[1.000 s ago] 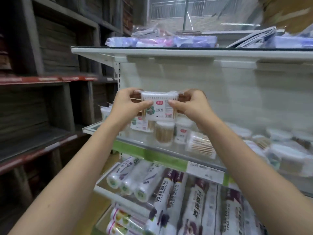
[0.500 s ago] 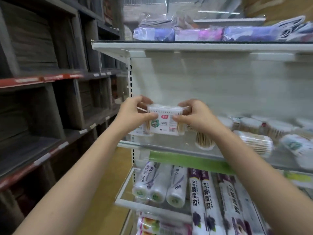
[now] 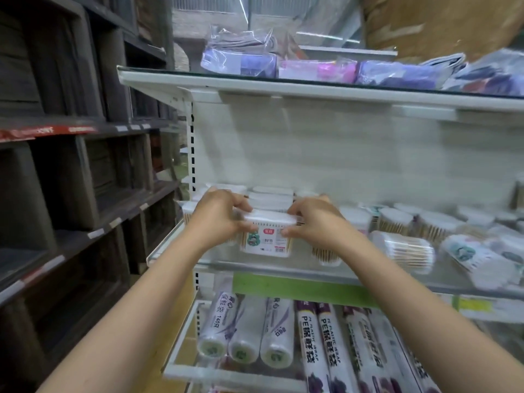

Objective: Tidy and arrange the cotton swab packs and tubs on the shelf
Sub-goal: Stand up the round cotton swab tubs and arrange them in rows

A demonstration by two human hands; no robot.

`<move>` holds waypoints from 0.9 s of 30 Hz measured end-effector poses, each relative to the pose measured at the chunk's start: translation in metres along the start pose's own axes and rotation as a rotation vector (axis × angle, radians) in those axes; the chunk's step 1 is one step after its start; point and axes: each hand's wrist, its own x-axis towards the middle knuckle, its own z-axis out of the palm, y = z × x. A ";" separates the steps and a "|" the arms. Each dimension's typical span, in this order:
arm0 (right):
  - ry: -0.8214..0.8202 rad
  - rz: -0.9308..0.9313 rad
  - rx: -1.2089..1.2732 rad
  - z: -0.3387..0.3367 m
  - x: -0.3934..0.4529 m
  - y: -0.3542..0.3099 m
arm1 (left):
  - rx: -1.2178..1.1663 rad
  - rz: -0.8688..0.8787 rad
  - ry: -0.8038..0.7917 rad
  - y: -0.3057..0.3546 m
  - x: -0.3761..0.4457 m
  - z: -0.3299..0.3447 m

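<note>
The left hand [image 3: 219,215] and the right hand [image 3: 313,219] grip one swab box [image 3: 265,236] from its two ends; the fingers of each hand are curled over the top edge of the box, and the thumbs press on its front face; the box stands upright with its label toward the camera, low over the left part of the glass shelf [image 3: 283,269], but I cannot tell if its bottom touches the glass. Behind the hands there are more boxes [image 3: 270,195] in a row at the back wall; to the right, round tubs [image 3: 397,219] stand close together, and one tub [image 3: 404,251] lies on its side near the front edge; further right some packs [image 3: 470,256] lie tilted. Below the shelf, rolls of wrap [image 3: 323,344] lie in a wire tray [image 3: 184,373]; on the top shelf [image 3: 312,89] lie purple bags [image 3: 397,73].
</note>
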 end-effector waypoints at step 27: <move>0.366 0.158 0.635 -0.013 -0.074 0.034 | -0.932 -0.031 -0.093 0.082 -0.041 0.045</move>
